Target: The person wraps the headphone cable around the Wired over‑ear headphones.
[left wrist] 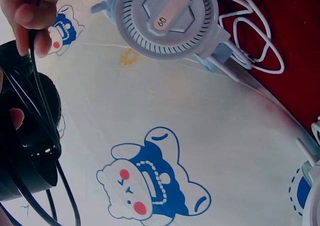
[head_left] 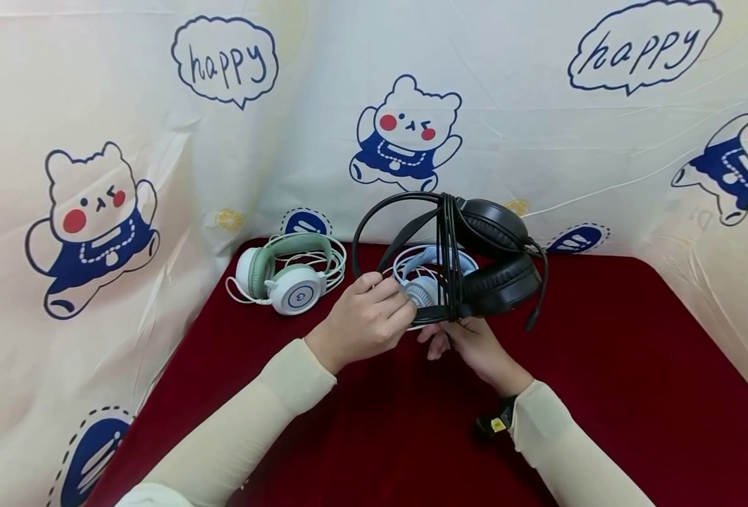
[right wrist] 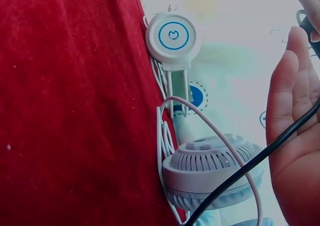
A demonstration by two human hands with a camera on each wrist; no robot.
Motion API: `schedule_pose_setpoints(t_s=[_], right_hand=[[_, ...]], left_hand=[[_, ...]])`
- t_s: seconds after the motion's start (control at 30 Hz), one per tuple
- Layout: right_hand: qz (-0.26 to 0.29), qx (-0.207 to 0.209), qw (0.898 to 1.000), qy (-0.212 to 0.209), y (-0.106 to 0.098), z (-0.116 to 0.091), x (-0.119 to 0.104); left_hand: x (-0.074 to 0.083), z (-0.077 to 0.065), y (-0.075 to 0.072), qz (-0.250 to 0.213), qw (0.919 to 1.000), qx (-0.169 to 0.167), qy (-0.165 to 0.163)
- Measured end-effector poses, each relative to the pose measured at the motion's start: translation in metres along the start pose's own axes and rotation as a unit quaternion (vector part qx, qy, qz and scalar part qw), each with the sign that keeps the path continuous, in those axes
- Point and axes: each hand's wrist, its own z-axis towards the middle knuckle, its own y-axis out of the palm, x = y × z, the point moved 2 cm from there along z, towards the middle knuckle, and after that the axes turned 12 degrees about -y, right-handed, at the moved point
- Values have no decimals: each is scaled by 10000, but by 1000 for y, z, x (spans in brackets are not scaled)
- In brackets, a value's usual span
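Observation:
A black over-ear headset (head_left: 501,289) with a boom microphone is held up above the red cloth, its black cable (head_left: 450,260) wound in several turns around headband and earcups. My left hand (head_left: 364,317) grips the headband at its left side, fingers curled around it. Just under the earcups is my right hand (head_left: 478,352), which pinches a strand of the cable; in the left wrist view this hand (left wrist: 37,11) shows at the upper corner. The right wrist view has the strand crossing the palm. Behind the headset, partly hidden, lies a pale blue headset (head_left: 421,289) with white cable.
A white and green headset (head_left: 298,292) with a looped white cable lies at the back left of the red cloth (head_left: 602,394). A pale curtain (head_left: 310,120) printed with cartoon bears rises right behind and along both sides of the table.

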Motion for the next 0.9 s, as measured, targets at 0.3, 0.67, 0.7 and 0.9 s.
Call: schedule_pose_setpoints(t_s=[0.3, 0.67, 0.7, 0.9], right_hand=[[-52, -45, 9992, 388, 5, -3, -1], [-21, -171, 9987, 470, 7, -6, -1], [-4, -172, 9987, 472, 7, -6, -1], [95, -190, 9987, 460, 9, -6, -2]], left_hand=[[-7, 0, 9, 106, 9999, -37, 3], [-15, -2, 20, 188, 9994, -241, -166], [-15, -2, 21, 177, 9994, -243, -184], [-20, -3, 25, 186, 9993, -193, -255]])
